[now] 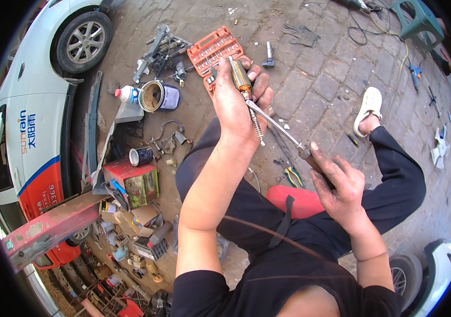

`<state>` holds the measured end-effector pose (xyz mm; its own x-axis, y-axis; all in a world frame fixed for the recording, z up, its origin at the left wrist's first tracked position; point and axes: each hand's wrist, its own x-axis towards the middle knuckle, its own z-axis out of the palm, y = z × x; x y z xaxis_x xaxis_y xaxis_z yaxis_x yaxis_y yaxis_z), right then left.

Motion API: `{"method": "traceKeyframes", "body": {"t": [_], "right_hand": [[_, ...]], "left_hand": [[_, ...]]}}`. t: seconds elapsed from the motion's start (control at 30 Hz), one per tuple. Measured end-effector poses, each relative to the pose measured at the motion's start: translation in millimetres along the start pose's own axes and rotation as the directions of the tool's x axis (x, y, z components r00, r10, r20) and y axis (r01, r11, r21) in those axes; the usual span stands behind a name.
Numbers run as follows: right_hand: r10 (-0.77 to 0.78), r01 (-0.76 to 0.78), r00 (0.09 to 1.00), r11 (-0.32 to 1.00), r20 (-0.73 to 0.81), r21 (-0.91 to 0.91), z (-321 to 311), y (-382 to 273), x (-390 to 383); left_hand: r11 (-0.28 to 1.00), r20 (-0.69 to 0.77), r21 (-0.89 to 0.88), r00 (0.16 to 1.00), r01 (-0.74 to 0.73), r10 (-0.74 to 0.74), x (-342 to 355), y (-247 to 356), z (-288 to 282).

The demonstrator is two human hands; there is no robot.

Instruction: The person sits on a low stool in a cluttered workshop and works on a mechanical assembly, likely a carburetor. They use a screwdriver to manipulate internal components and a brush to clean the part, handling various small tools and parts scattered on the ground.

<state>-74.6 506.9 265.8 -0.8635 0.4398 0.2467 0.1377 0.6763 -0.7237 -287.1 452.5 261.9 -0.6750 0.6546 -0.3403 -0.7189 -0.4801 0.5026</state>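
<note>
My left hand (232,108) is wrapped round a small motor armature (241,78) with copper windings. From its lower end a spiral-grooved worm shaft (257,128) points down toward me. My right hand (341,186) grips a screwdriver (281,128) by its dark handle. The blade slants up to the left, and its tip meets the armature where the shaft begins; whether it presses or only touches I cannot tell. Just beyond my left hand lies an open orange socket set case (216,50), partly hidden by that hand.
Paint tins (168,98), a red-and-green box (130,182) and metal parts (159,53) crowd the paving at left, beside a parked car (35,105). Pliers (293,177) lie between my legs. A glove (302,36), a green stool (418,24) and cables are farther off.
</note>
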Motion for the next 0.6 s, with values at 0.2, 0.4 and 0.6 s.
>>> {"method": "traceKeyframes", "body": {"t": [0.2, 0.4, 0.6], "right_hand": [[0.084, -0.086, 0.994, 0.996, 0.073, 0.023, -5.8, -4.0, 7.2], [0.085, -0.085, 0.996, 0.996, 0.038, 0.002, 6.6, -4.6, 3.7], [0.153, -0.157, 0.986, 0.986, 0.07, 0.056, 17.8, -15.9, 6.1]], "left_hand": [[0.989, 0.012, 0.139, 0.998, 0.054, -0.057, 2.3, 7.1, -3.9], [0.977, -0.019, 0.155, 0.989, -0.143, 0.148, -0.1, 5.3, 0.8], [0.951, -0.166, 0.162, 0.942, -0.264, 0.29, 1.2, 6.5, 12.8]]}}
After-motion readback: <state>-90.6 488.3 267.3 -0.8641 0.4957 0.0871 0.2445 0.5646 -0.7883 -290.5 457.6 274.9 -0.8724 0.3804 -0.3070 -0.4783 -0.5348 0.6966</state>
